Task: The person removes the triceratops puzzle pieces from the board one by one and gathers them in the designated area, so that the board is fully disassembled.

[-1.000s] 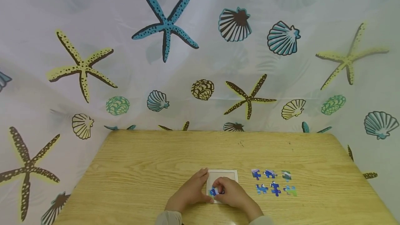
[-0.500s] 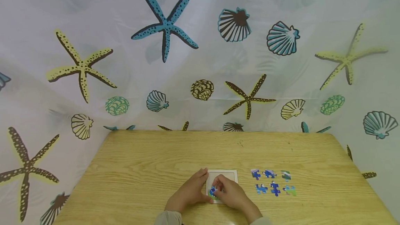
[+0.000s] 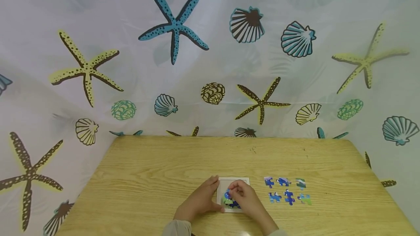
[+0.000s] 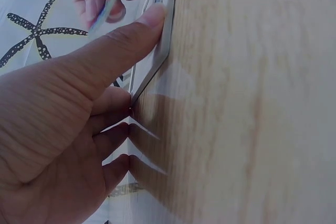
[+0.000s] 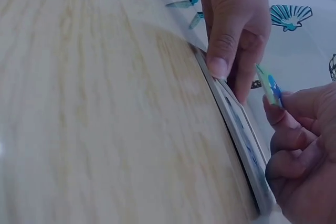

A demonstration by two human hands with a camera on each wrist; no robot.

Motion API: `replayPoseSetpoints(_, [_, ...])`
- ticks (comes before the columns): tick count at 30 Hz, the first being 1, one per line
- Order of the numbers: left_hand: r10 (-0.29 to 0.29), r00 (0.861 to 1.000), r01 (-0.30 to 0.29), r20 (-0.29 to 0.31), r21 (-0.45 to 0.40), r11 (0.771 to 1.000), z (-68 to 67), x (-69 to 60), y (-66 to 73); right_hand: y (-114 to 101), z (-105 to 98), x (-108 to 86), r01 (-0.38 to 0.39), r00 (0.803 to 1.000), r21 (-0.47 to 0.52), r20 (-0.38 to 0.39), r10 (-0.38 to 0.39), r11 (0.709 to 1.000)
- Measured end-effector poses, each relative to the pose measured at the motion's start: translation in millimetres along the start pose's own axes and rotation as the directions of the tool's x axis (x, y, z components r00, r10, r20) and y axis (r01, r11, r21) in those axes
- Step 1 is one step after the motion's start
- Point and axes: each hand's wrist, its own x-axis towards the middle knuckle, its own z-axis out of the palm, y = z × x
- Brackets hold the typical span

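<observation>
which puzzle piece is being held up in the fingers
The green and blue piece pinched in the right hand; the six loose pieces right of the frame lie flat on the table.

Head cam sits high on the near side, facing forward and down, farthest back: most of the table (image 3: 151, 177), patterned curtain (image 3: 210, 57) behind, left hand (image 3: 201, 199) and right hand (image 3: 247, 199) small at bottom centre. Wrist cams are close-ups skimming the tabletop, rolled opposite ways: left fills its right side with wood, looking past its own thumb; right fills its left side, looking across to the other hand. Both share tray (image 3: 224, 184), held piece (image 5: 271, 88) and curtain.
</observation>
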Motion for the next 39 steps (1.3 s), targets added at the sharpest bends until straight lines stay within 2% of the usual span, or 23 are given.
replayPoseSetpoints(3, [0.001, 1.000, -0.001, -0.002, 0.007, 1.000, 1.5, 1.1, -1.8, -6, -9, -5.0, -0.021, 0.999, 0.010, -0.030, 0.021, 1.000])
replayPoseSetpoints(7, [-0.005, 1.000, 0.005, 0.001, 0.023, 1.000, 3.0, 2.8, -2.6, -4, -27, -12.3, -0.059, 0.997, -0.037, -0.061, 0.056, 0.998])
replayPoseSetpoints(14, [-0.011, 1.000, 0.010, 0.007, 0.033, 0.999, 2.8, 3.3, -1.6, 10, -65, -37.0, -0.113, 0.988, -0.108, -0.115, 0.100, 0.988])
replayPoseSetpoints(22, [-0.019, 1.000, 0.019, 0.013, 0.027, 0.999, 2.2, 3.0, -1.9, 26, -97, -66.2, -0.161, 0.984, -0.151, -0.099, 0.147, 0.975])
replayPoseSetpoints(29, [-0.016, 1.000, 0.015, 0.015, 0.026, 1.000, 2.1, 3.2, -1.6, 32, -106, -77.7, -0.166, 0.982, -0.244, -0.129, 0.138, 0.955])
replayPoseSetpoints(39, [-0.010, 1.000, 0.010, 0.010, 0.023, 1.000, 2.3, 3.4, -2.8, 29, -102, -78.9, -0.206, 0.974, -0.334, -0.162, 0.159, 0.920])
